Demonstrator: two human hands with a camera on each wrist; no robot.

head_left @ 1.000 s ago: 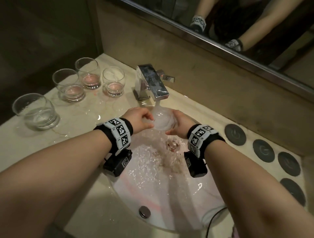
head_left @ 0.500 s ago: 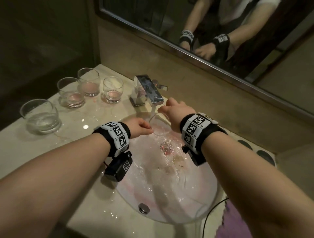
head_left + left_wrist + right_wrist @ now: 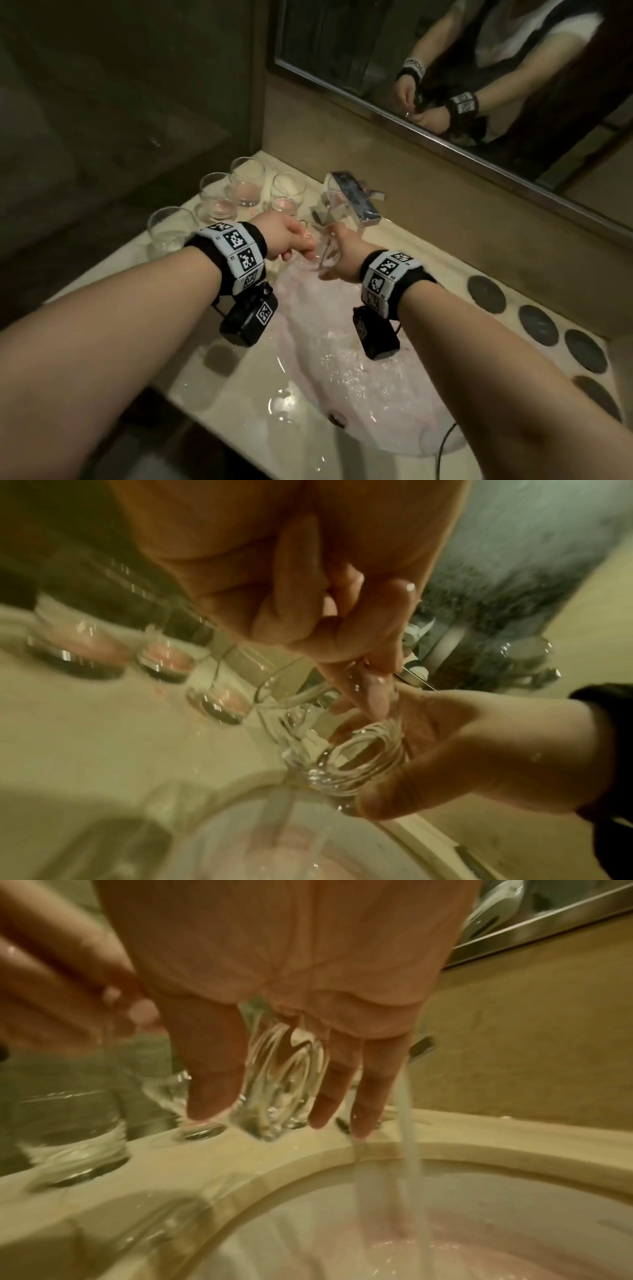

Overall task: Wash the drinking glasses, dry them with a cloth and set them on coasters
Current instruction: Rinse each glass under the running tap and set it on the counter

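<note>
A: What's nearest you?

B: Your forearms, reaching in from six o'clock over the white basin point(image 3: 342, 394), which is wet with pink-tinged water. A stream from the chrome faucet point(image 3: 352, 200) at twelve o'clock falls into it.

A: And the hands?

B: Together over the basin's far edge, both on one clear drinking glass point(image 3: 322, 250). Your right hand point(image 3: 346, 260) cups it from below, with thumb and fingers wrapped round its wall and base. Your left hand point(image 3: 287, 236) comes in from nine o'clock with fingers reaching inside the rim; from the left wrist they look to be rubbing the inner wall. The glass is tipped on its side, just beside the stream, not under it.

A: How far along am I?

B: Early, I'd judge. This glass is in the washing step. Further out, at ten to eleven o'clock, four more glasses wait on the counter: three with pink residue point(image 3: 246, 185) and a nearer one point(image 3: 168, 229) holding what looks like clear liquid.

A: The coasters?

B: Four dark round coasters point(image 3: 486, 294) run along the counter from two to four o'clock, all bare. I can't see a drying cloth. So drying and setting-down remain for every glass.
</note>
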